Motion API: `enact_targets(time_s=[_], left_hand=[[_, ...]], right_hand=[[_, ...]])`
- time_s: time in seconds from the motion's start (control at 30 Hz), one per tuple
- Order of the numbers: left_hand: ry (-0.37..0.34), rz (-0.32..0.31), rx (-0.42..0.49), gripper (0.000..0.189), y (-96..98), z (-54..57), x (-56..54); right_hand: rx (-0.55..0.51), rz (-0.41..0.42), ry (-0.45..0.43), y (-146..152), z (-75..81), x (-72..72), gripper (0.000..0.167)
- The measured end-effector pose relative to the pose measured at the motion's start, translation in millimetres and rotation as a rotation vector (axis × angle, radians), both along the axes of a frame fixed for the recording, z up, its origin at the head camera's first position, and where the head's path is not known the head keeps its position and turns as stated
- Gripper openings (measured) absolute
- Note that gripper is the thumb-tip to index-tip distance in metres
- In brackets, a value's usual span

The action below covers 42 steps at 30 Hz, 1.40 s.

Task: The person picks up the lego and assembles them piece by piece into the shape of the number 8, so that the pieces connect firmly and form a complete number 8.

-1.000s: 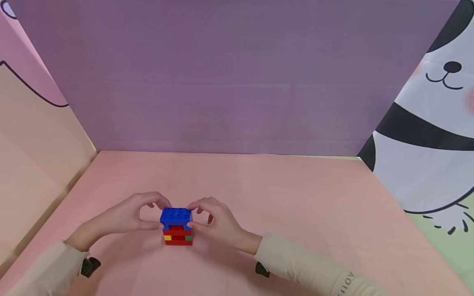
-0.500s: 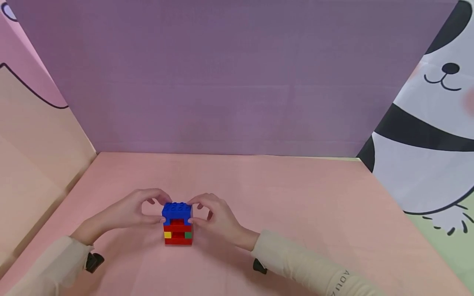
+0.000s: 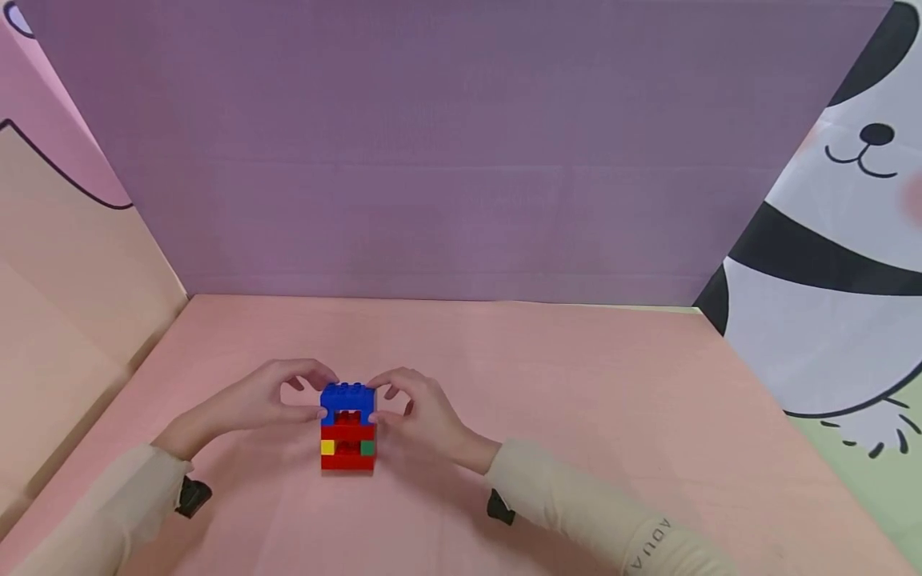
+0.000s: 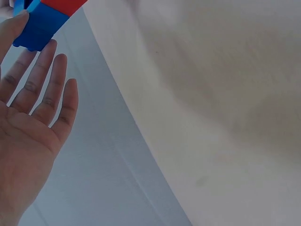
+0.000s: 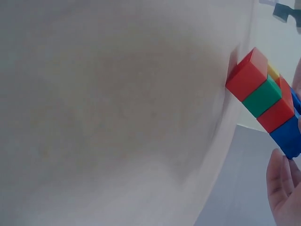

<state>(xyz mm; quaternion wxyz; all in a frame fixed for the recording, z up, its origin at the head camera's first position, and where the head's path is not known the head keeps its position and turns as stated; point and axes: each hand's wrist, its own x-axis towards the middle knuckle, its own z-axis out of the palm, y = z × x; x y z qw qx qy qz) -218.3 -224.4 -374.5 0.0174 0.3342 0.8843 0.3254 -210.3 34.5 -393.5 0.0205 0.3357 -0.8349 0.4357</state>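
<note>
A small stack of toy building bricks stands before me, topped by a blue brick (image 3: 349, 396) with studs and an arched gap beneath. Under it come a red brick (image 3: 348, 430), then a yellow brick (image 3: 327, 447) beside a green brick (image 3: 367, 448), and another red brick (image 3: 347, 462) at the bottom. My left hand (image 3: 270, 396) pinches the blue brick's left end, thumb in front and fingertip behind. At its right end my right hand (image 3: 421, 412) pinches likewise. In the right wrist view the green brick (image 5: 262, 97) sits between two red ones.
The stack is on a pink tabletop (image 3: 547, 384). A purple panel (image 3: 461, 160) rises along the back, with a beige panel (image 3: 79, 304) at left and a panda-printed panel (image 3: 828, 240) at right. Dark wrist devices hang under both sleeves.
Both hands have moved slightly up and away in the head view with the blue brick. More of the stack's front face shows, and its studded top appears narrower.
</note>
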Motion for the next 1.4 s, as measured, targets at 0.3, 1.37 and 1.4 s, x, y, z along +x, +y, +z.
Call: enact_targets(time_s=[0.3, 1.37, 1.4], left_hand=[[-0.051, 0.014, 0.009, 0.042, 1.0, -3.0, -6.5], [-0.091, 0.013, 0.018, 0.069, 1.5, -20.2, -10.2], [-0.093, 0.012, 0.017, 0.069, 1.7, -20.1, -10.3]], right_hand=[[-0.008, -0.01, -0.136, -1.8, 0.6, -10.4, 0.036], [0.019, 0.026, -0.192, -1.4, -5.2, -28.9, 0.039], [0.03, 0.03, -0.194, -0.6, -5.8, -28.9, 0.04]])
